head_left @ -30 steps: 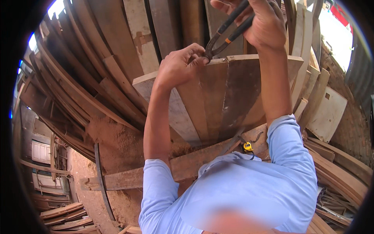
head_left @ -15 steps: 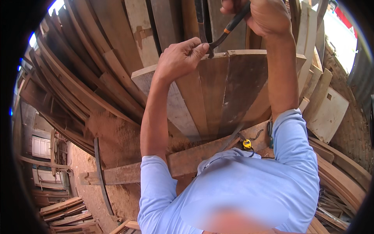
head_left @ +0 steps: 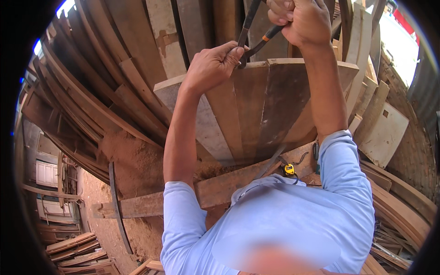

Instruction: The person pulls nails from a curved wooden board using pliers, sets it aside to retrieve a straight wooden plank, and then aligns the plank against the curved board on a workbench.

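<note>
My right hand (head_left: pixel 308 20) is closed round the orange-banded black handle of a pair of pincers (head_left: pixel 257 46) at the top of the view. The other handle slants up and leaves the picture. The dark jaws meet the top edge of a panel of joined wooden boards (head_left: pixel 247 105), which stands in front of me. My left hand (head_left: pixel 214 64) pinches beside the jaws, thumb against the forefinger. Whatever small thing lies between those fingertips is hidden.
A yellow tape measure (head_left: pixel 289 169) lies by a long wooden beam (head_left: pixel 215 190) between me and the panel. Long planks (head_left: pixel 114 91) lean behind and to the left. Reddish sawdust (head_left: pixel 123 160) covers the left side. A pale square board (head_left: pixel 385 135) stands at right.
My right hand has moved a little left and down, bringing the two pincer handles closer together. The jaws have shifted slightly left along the panel's edge. My left hand stays nearly in place.
</note>
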The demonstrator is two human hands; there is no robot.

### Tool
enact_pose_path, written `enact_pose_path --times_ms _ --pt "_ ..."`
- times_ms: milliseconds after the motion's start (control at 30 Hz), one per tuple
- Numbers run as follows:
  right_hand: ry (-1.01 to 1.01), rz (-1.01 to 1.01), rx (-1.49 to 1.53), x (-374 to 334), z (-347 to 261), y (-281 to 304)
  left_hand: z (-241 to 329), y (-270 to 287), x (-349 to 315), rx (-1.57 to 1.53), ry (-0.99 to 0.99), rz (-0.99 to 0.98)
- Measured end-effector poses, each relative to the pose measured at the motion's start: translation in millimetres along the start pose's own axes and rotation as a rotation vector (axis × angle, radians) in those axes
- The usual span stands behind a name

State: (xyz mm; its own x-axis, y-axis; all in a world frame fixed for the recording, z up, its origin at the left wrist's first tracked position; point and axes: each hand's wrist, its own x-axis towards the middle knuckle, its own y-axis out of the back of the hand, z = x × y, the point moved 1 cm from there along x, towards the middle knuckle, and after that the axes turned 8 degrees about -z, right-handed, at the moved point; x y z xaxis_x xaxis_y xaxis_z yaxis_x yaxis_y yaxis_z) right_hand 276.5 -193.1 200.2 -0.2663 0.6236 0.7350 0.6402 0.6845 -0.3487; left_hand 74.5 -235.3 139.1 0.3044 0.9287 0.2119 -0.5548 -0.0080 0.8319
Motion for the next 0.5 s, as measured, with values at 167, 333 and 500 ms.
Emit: enact_pose_path --times_ms 167,333,500 --pt "-0.027 -0.052 0.079 7.2 -1.2 -8.2 -3.0 -0.4 -4.6 -0.041 -0.037 0.022" --pt "-0.245 -0.133 0.124 12.8 -25.4 -25.0 1.0 -3.8 0.7 -0.068 -0.098 0.056" --pt "0.025 -0.405 0.274 4.6 8.0 18.9 1.1 -3.2 -4.5 -0.015 0.031 -0.007"
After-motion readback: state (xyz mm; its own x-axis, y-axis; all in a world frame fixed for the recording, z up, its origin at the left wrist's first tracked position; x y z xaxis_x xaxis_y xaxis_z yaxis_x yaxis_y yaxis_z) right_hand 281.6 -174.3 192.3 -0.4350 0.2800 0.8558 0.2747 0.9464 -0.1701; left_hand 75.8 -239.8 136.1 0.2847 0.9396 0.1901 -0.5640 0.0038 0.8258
